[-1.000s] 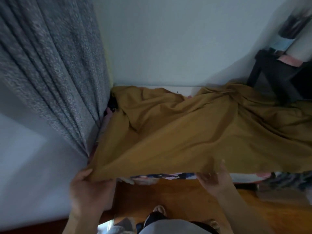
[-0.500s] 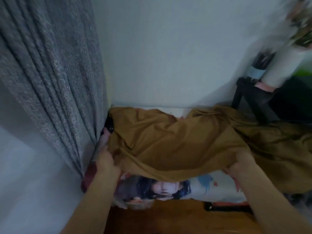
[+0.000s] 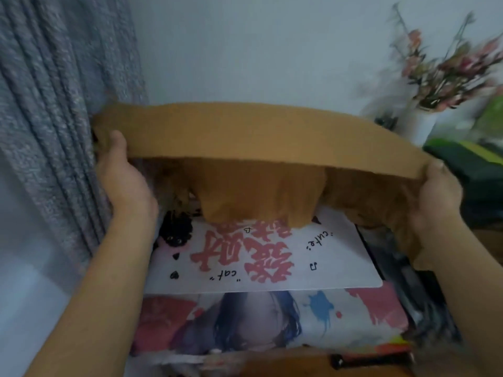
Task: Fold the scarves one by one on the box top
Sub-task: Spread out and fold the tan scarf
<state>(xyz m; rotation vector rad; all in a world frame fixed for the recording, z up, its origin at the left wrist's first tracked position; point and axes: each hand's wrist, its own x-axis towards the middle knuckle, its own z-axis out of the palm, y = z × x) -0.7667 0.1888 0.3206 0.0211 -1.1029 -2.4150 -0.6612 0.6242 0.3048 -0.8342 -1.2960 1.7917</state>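
Scarf (image 3: 245,131) (soft mustard cloth) stretched between left hand (image 3: 122,178) and right hand (image 3: 438,197).

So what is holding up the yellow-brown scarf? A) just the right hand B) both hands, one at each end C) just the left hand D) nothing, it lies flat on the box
B: the left hand and the right hand each grip one end of the scarf, stretched between them above the box top.

Scarf (image 3: 245,129) stretched above box top (image 3: 313,265), between left hand (image 3: 119,175) and right hand (image 3: 438,191). Curtain (image 3: 54,104) left of box; flowers (image 3: 446,74) behind right.
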